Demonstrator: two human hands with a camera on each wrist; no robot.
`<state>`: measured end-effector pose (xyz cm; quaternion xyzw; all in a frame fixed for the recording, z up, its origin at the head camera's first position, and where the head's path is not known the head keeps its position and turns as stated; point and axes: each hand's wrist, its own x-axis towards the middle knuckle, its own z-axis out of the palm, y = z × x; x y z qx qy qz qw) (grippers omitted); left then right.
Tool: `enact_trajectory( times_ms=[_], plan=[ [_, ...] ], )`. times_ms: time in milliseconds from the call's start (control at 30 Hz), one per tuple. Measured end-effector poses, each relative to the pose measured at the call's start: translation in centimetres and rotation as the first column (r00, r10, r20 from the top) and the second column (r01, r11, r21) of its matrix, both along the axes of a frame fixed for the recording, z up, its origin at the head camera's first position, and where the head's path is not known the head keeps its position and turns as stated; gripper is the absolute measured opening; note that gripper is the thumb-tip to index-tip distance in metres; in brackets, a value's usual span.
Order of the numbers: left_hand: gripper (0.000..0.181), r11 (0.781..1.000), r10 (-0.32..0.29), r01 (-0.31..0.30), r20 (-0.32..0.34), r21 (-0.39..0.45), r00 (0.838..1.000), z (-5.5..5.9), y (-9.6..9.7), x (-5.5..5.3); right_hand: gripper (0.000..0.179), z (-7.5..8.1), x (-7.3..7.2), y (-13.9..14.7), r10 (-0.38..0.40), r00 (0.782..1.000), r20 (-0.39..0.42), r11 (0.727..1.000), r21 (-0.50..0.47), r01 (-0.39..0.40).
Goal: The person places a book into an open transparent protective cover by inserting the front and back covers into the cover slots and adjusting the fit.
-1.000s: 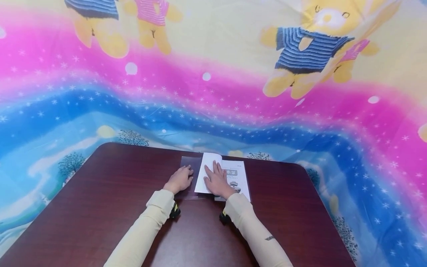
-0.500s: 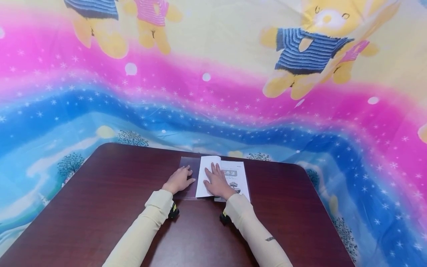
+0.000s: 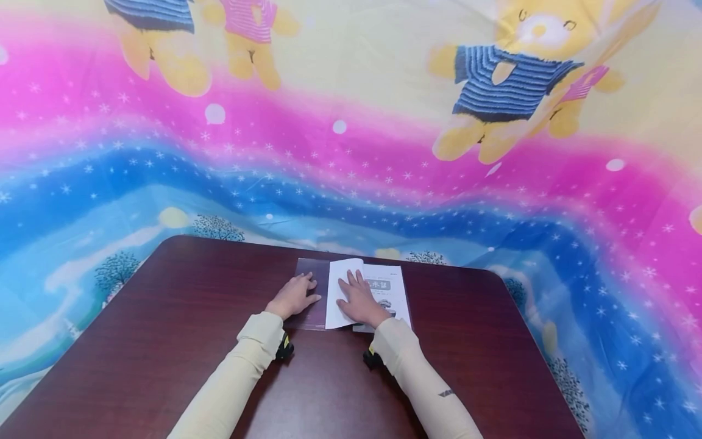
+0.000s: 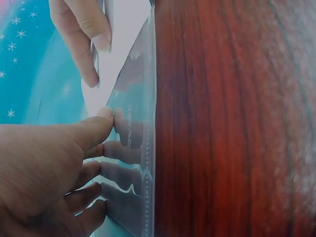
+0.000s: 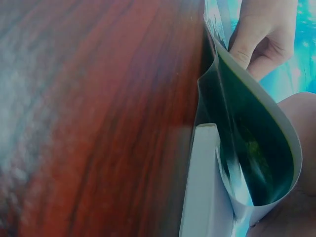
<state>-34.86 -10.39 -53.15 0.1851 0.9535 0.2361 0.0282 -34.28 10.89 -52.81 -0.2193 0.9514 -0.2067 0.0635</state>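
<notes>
A book [image 3: 398,292] with a printed first page lies near the table's far edge. Its front cover [image 3: 333,308] is folded back to the left, white inside, and bulges in a dark green loop beside the page block [image 5: 200,182] in the right wrist view. My right hand [image 3: 360,302] rests on the white inside, fingers spread. Left of it lies a clear plastic book cover [image 3: 315,318], and the cover's edge reaches over or into it; which, I cannot tell. My left hand [image 3: 292,296] rests on the plastic, fingers extended, thumb tip near the white edge.
The dark red wooden table [image 3: 164,341] has rounded far corners. Behind it hangs a colourful curtain [image 3: 351,164] with bears and snowflakes. A black wrist device [image 3: 285,347] sits under the left sleeve, another [image 3: 372,356] under the right.
The folded-back cover has shifted slightly toward me and to the right, with its lower edge now lower and level with the plastic. The left fingers have moved a little; the right hand stays on the cover.
</notes>
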Motion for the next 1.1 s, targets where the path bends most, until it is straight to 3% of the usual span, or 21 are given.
enact_trajectory(
  times_ms=[300, 633, 1100],
  plan=[
    [0.048, 0.999, -0.018, 0.018, -0.016, 0.033, 1.0, -0.08, -0.17, 0.2, 0.058, -0.06, -0.21, -0.06, 0.001, 1.0, 0.008, 0.999, 0.047, -0.001],
    [0.048, 0.999, -0.018, 0.017, 0.03, 0.046, 0.999, -0.21, -0.48, 0.06, 0.059, -0.07, -0.3, -0.22, 0.008, 1.0, 0.027, 0.995, 0.101, -0.011],
    [0.048, 0.997, -0.026, 0.023, 0.041, 0.072, 0.999, 0.0, -0.6, 0.16, 0.058, 0.05, -0.4, -0.26, 0.01, 0.999, 0.044, 0.993, 0.117, -0.015]
  ],
)
